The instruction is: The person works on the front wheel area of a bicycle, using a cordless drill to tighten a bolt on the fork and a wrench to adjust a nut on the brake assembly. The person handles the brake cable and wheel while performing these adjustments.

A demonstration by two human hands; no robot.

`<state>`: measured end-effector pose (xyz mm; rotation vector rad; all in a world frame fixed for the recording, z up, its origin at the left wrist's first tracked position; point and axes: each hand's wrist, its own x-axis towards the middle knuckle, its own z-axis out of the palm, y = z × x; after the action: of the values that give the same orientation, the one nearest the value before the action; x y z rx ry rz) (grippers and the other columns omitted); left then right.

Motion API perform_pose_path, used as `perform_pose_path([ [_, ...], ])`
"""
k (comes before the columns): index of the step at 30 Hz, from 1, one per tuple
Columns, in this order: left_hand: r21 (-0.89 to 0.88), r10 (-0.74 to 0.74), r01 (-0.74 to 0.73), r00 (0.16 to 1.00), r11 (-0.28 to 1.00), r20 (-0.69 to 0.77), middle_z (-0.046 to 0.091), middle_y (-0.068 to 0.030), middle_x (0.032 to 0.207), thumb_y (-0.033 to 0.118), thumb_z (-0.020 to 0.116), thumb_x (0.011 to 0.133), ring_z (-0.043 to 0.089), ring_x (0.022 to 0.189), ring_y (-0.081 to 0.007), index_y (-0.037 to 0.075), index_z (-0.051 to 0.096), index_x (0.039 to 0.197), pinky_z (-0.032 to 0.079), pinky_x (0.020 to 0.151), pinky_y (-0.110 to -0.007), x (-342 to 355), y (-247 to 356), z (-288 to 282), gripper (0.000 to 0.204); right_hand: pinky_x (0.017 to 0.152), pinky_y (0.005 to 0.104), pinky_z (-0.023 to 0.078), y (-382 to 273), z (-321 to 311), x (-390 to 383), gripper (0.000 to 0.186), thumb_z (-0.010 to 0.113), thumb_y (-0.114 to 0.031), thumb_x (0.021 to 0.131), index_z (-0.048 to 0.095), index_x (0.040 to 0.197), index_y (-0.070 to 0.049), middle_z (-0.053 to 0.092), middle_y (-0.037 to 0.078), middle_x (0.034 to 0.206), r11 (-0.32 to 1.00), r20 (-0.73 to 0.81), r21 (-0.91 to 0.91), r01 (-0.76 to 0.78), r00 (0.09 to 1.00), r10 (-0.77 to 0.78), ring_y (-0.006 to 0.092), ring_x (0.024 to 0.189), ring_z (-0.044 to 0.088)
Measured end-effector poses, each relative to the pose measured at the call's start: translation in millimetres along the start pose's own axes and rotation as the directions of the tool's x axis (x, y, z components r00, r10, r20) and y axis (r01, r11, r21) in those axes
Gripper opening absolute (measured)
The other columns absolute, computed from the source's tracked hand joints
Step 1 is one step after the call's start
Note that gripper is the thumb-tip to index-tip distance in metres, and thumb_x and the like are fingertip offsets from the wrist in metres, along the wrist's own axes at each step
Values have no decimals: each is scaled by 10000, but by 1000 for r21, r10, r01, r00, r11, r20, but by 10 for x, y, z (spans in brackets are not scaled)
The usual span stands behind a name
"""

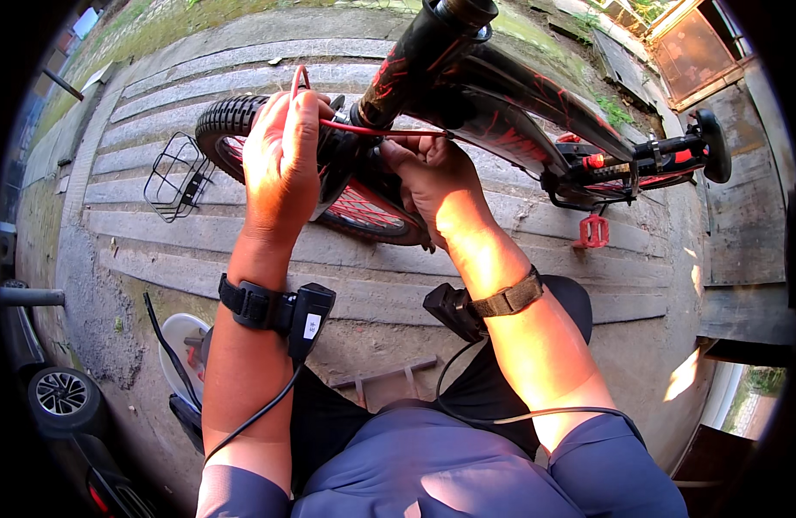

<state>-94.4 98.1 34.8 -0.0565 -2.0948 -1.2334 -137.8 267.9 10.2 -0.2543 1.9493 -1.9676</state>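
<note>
A black bicycle point(523, 142) with red markings stands before me, its bare head tube point(404, 69) tilted up toward the top of the view. A thin red cable point(350, 129) loops above my left hand and runs across the front of the frame. My left hand point(281, 164) is closed round the cable on the near left of the head tube. My right hand point(437, 181) pinches at the same cable just under the down tube; its fingertips are partly hidden. Below and between both hands is the front wheel point(376, 220) with red spokes and a knobbly tyre.
A black wire basket point(178, 177) lies on the grooved concrete at left. Near my left forearm stands a white bucket point(180, 332) with things inside. A red pedal point(593, 231) and the saddle point(716, 147) are at right. A metal frame point(385, 380) lies between my legs.
</note>
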Motion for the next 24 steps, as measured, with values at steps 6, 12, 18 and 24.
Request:
perform_pose_path([
  [6, 5, -9, 9, 1000, 1000, 7, 598, -112, 820, 279, 428, 1050, 570, 817, -285, 13, 600, 844, 452, 816, -368, -3, -3, -7, 378, 665, 280, 467, 17, -77, 60, 257, 623, -250, 931, 696, 934, -3, 709, 30, 761, 956, -21, -278, -92, 996, 90, 94, 678, 581],
  [12, 2, -8, 8, 1000, 1000, -2, 593, -112, 816, 280, 430, 1048, 564, 822, -283, 13, 597, 838, 447, 821, -369, -2, 9, 4, 379, 624, 285, 473, 52, 18, -7, 257, 614, -240, 940, 659, 952, 13, 708, 32, 765, 995, -15, -58, 80, 997, -81, 118, 617, 583],
  [18, -13, -25, 25, 1000, 1000, 8, 597, -111, 820, 282, 433, 1046, 567, 824, -280, 11, 600, 839, 448, 824, -364, -4, 14, -7, 380, 423, 188, 347, -90, -3, -69, 180, 617, -184, 982, 647, 1077, -35, 646, 3, 805, 977, 39, 195, -90, 996, 84, 37, 520, 482],
  [24, -7, -14, 14, 1000, 1000, -12, 595, -108, 810, 282, 430, 1047, 568, 808, -279, 15, 600, 836, 454, 807, -364, -7, 1, 5, 381, 416, 191, 368, -27, -38, -1, 196, 611, -190, 981, 647, 1083, -27, 665, 30, 813, 990, 72, 61, -128, 990, 124, 50, 474, 475],
])
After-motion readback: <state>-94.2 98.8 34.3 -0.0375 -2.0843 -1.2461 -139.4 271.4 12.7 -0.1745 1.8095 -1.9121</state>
